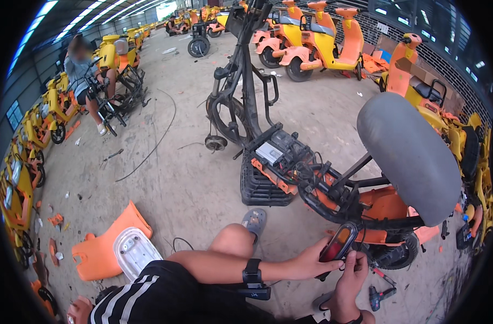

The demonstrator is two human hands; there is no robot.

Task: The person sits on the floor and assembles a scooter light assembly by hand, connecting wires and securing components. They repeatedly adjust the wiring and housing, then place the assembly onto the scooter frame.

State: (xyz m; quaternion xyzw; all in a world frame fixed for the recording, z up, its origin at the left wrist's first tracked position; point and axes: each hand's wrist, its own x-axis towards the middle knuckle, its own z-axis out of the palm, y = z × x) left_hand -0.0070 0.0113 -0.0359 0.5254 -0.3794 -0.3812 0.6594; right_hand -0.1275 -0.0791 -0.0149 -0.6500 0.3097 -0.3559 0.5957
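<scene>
My left hand (310, 261) is closed around a red and amber tail light (339, 242) at the rear of a stripped scooter frame (338, 202). My right hand (352, 276) meets it at the light's lower edge, thumb and fingers pinched together. Whatever lies between those fingertips is too small to make out. Above the light, a large grey seat (411, 154) is tilted up on the frame. Wires and a silver-labelled box (270, 153) show in the frame's open middle, with a black basket-like part (262, 186) beside it.
A cordless drill (382, 296) and a red-handled tool (384, 276) lie by my right hand. An orange body panel (108, 243) and a white tray-like part (135, 251) lie at left. Yellow and orange scooters (324, 46) line both sides. A person (84, 73) sits at the far left.
</scene>
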